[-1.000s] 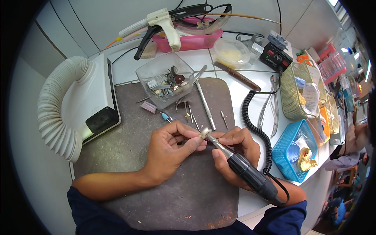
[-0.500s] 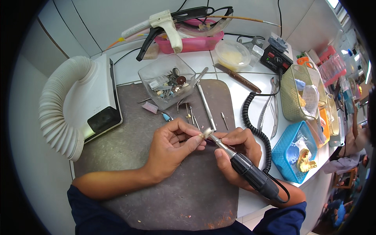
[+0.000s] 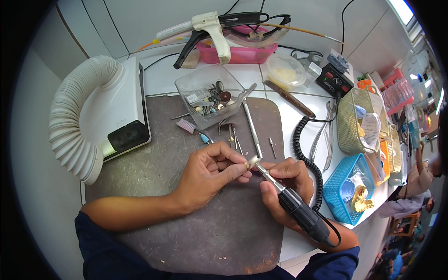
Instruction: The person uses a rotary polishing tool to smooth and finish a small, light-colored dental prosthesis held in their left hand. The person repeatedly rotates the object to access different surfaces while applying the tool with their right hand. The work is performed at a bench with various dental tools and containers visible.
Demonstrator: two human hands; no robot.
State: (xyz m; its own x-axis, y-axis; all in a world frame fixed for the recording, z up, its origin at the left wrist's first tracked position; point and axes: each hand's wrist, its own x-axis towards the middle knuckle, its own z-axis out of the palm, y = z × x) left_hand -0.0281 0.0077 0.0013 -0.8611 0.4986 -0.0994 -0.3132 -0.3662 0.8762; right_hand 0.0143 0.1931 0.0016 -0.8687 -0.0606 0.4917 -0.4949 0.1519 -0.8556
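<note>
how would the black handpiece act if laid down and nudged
The black handpiece would probably roll, given its rounded barrel, though the coiled cord leading to its rear may tug it. Its thick body suggests more weight behind the slim metal nose.

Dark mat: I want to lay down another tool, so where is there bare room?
The dark mat looks mostly bare between the white hose unit and left forearm and, crumbs aside, between left hand and navy shirt. Its upper middle is crowded: clear bin, pink brush, loose burs.
</note>
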